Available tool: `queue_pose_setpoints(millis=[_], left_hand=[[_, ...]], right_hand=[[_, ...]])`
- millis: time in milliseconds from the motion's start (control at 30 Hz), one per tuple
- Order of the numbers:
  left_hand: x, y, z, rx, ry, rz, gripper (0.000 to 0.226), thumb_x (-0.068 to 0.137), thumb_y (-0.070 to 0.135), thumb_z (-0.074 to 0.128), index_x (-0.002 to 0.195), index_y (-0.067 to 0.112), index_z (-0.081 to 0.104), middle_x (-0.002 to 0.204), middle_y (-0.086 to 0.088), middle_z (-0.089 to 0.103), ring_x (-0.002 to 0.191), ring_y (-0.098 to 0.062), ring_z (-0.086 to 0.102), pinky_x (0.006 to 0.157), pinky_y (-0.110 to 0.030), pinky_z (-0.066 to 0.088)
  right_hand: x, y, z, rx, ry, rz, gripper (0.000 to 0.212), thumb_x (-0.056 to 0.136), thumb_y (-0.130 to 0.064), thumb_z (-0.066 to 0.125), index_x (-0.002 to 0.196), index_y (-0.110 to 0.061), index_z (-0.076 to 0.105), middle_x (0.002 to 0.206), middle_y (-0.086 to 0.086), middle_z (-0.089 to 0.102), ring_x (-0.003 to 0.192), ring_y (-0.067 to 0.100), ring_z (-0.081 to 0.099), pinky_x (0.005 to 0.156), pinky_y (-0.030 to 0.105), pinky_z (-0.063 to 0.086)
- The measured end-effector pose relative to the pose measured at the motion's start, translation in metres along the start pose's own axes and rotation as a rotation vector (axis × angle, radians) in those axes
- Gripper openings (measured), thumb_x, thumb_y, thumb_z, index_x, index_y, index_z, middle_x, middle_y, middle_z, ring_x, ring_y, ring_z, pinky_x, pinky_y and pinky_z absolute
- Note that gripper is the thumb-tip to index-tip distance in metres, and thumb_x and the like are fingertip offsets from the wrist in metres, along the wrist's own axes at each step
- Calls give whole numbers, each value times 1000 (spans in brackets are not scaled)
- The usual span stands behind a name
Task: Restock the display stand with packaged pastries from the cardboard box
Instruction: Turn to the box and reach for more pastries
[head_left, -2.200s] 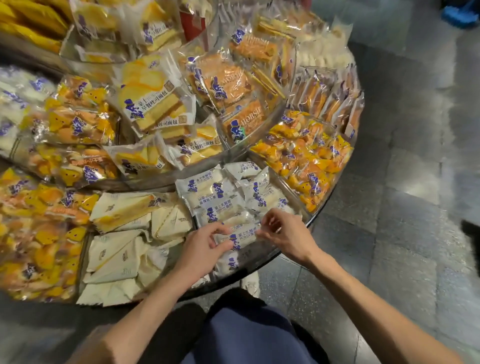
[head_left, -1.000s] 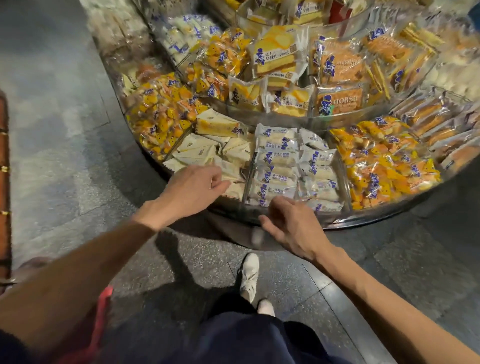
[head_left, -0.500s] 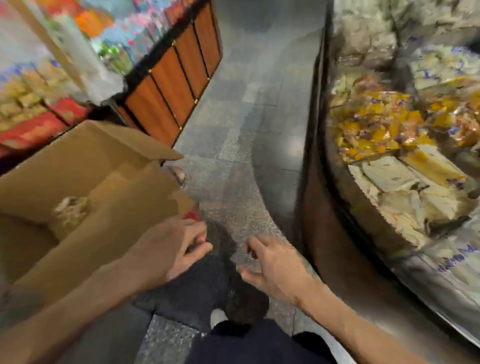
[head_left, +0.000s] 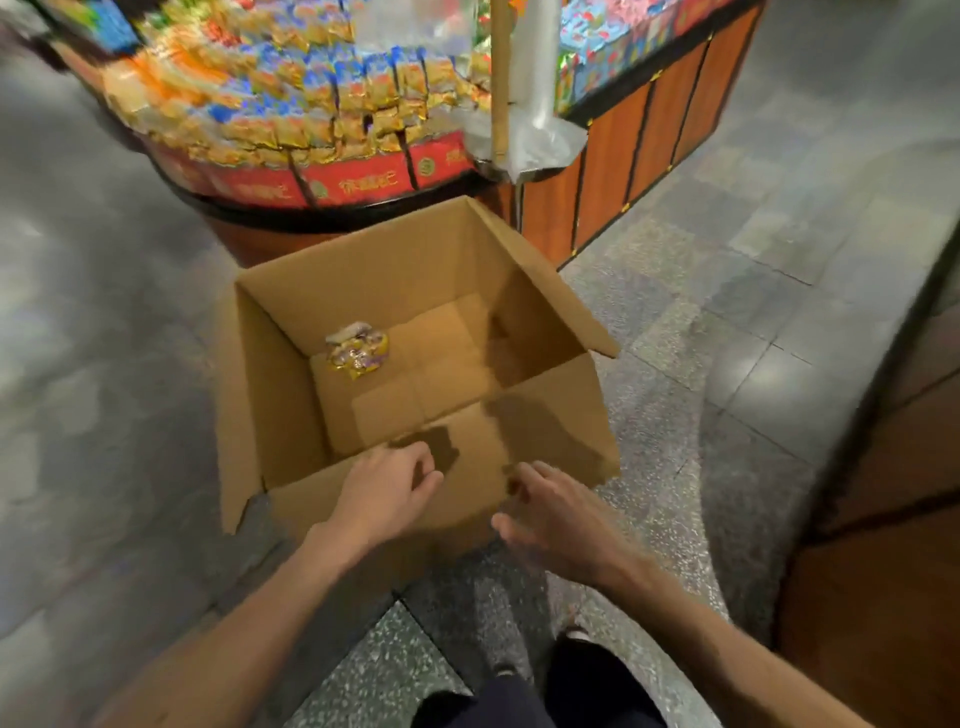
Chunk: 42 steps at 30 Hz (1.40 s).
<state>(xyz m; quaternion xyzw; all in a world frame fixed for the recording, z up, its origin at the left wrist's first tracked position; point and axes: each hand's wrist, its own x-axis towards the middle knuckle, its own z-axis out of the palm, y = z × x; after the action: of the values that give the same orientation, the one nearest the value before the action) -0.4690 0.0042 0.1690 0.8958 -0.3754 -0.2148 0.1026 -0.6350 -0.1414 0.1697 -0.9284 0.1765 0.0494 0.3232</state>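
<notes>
The left hand (head_left: 387, 488) hangs palm down over the near flap of the cardboard box (head_left: 363, 280), fingers loosely curled and holding nothing. The right hand (head_left: 550, 514) is just beside it, off the box's near right corner, fingers spread wide and empty, blurred. Both forearms reach forward from the bottom of the view, and the two hands are close together but apart.

The box sits on the grey tiled floor (head_left: 727, 270) with its opening facing up and its flaps folded outward. The right-hand flap stands up at a slant. One small yellow packet (head_left: 357, 351) lies on the box bottom near the far left corner. It is too blurred to tell which way it points. The rest of the box bottom is bare cardboard.

Right behind the box stands a round stand (head_left: 322, 187) piled with bright snack packets, and a wood-panelled counter (head_left: 649, 135) adjoins it. At the right edge curves the dark base of another stand (head_left: 883, 571), with open floor between it and the box.
</notes>
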Motion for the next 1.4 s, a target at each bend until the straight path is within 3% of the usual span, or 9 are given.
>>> queue_pose_setpoints(millis=[267,500,667,900,1000,1067,1133,1233,1400], left_hand=[[140,-107,2,-256,2,-328,5,98,32,58,97,27,60,97,5,65,95,-15,62,83,-35,52],[284,-214,23,-434,-5,-659,26,94,37,63,115,22,59,110,2,65,101,-17,62,85,-38,57],[374,-299,54,-521,29,-806,69,85,52,69,143,26,41,139,-1,51,131,-23,44,102,-42,46],[462,-382,119,-713,208,-841,120,58,52,91,153,25,23,151,0,40,140,-22,37,112,-44,38],[484,-405,143,-876,315,-785,123,57,38,95,153,21,20,145,1,46,136,-17,43,109,-27,36],[490,-416,151,-870,402,-774,133,45,56,95,152,28,20,145,4,48,138,-19,42,115,-39,35],[493,-421,157,-865,424,-776,130,42,59,94,149,30,26,140,5,54,134,-20,47,112,-45,40],[494,-414,161,-935,470,-785,94,58,26,95,136,18,43,123,3,64,114,-13,62,98,-34,53],[483,-392,160,-983,397,-776,69,68,29,90,127,12,60,116,4,69,104,-8,66,91,-22,54]], right_hand=[[214,3,15,12,-211,-43,27,93,-41,62,108,-20,54,104,-3,56,95,15,56,87,31,50],[432,20,66,1,-435,-12,35,96,-29,65,127,-15,55,120,1,62,104,13,58,93,29,49],[578,45,127,-164,-484,-28,69,87,-35,74,144,-15,40,146,10,46,131,28,47,107,42,40],[714,53,222,-293,-502,-305,125,69,-27,90,159,-13,4,165,10,10,151,29,10,123,48,17],[736,66,254,-324,-492,-343,136,62,-25,93,159,-17,-2,163,5,13,147,28,19,118,46,25],[741,74,270,-297,-452,-355,139,59,-23,95,159,-16,0,156,7,25,138,31,34,111,45,35],[742,82,281,-245,-422,-341,137,56,-29,96,159,-17,6,149,9,35,130,32,41,107,46,39],[738,91,284,-167,-443,-272,119,61,-39,92,155,-20,22,148,6,42,134,29,37,110,44,35],[712,99,279,-103,-464,-188,96,68,-40,87,146,-21,35,143,9,36,129,30,40,105,41,40]])
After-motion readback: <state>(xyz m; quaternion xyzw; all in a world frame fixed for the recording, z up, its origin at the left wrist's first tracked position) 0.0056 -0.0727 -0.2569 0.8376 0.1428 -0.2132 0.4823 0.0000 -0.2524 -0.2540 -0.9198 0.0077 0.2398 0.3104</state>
